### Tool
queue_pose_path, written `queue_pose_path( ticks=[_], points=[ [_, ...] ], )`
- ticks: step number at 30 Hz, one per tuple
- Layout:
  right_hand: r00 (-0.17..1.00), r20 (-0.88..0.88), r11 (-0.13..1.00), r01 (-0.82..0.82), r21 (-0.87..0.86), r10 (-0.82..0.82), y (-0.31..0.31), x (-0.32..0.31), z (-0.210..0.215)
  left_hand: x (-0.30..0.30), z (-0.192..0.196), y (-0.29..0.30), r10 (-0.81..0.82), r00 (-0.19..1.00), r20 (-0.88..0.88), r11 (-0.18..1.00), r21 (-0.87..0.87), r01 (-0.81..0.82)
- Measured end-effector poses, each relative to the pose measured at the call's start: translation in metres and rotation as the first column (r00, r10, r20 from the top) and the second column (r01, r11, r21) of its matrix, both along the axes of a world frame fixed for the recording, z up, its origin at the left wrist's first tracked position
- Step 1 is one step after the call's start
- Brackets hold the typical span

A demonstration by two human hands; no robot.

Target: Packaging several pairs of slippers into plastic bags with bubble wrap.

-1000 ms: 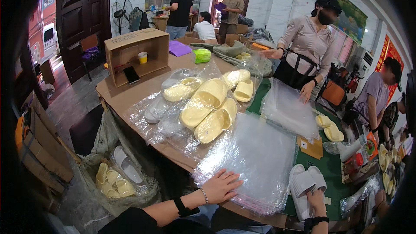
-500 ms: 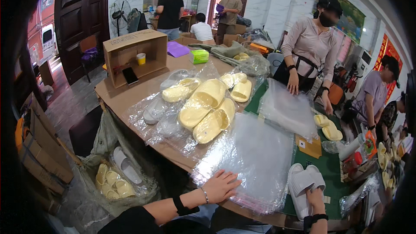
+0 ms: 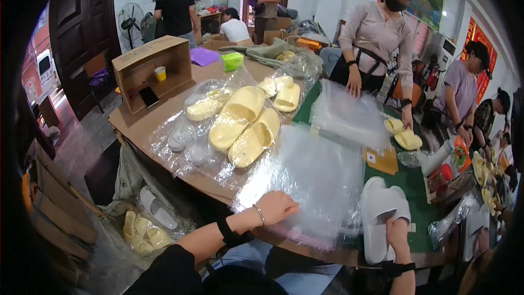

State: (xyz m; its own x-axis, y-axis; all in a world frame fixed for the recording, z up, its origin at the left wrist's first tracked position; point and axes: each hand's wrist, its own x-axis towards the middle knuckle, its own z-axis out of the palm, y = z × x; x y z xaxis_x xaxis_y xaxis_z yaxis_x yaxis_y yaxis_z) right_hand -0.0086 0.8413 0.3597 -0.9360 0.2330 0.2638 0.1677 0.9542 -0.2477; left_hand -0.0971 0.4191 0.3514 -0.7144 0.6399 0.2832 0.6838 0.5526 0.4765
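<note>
White ridged slide slippers, one pair [image 3: 374, 240]: on the green mat [image 3: 421, 203], right of the bags. Right hand [image 3: 398, 234]: fingers closed about the strap, tips partly hidden.
Clear plastic bags, one stack [image 3: 327, 177]: beside the slippers. Left hand [image 3: 277, 206]: laid spread there half a second ago, now curled; I cannot tell whether it pinches film. The palm apparently no longer presses the stack flat.
Bagged yellow slippers [image 3: 237, 117]: beyond the stack.
Co-worker's hand [image 3: 407, 118]: now lowered to loose yellow slippers [image 3: 408, 140].
</note>
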Motion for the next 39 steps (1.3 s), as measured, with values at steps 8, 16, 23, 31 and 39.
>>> queue_pose_path(
  ticks=[8,16,23,31,39],
  points=[
    [0.978,-0.140,0.880,-0.200,-0.431,0.154,-0.076,0.088,0.102,-0.022,0.011,0.009,0.062,0.966,0.253,0.996,-0.077,-0.043],
    [0.821,-0.013,0.762,-0.535,-0.365,0.571,-0.163,0.120,0.081,-0.014,0.021,0.027,0.042,0.967,0.250,0.999,-0.040,-0.033],
    [0.867,0.171,0.855,-0.396,-0.334,0.468,-0.175,0.113,0.058,0.003,0.024,0.029,-0.015,0.983,0.181,0.996,-0.079,0.030],
    [0.912,0.243,0.944,-0.320,-0.085,0.331,-0.172,0.084,0.047,-0.002,0.033,0.010,-0.252,0.955,0.156,0.948,0.237,0.211],
    [0.925,0.156,0.937,-0.348,-0.029,0.348,-0.188,0.051,0.041,0.042,0.050,0.029,-0.268,0.960,-0.086,0.963,-0.066,0.263]
  ],
)
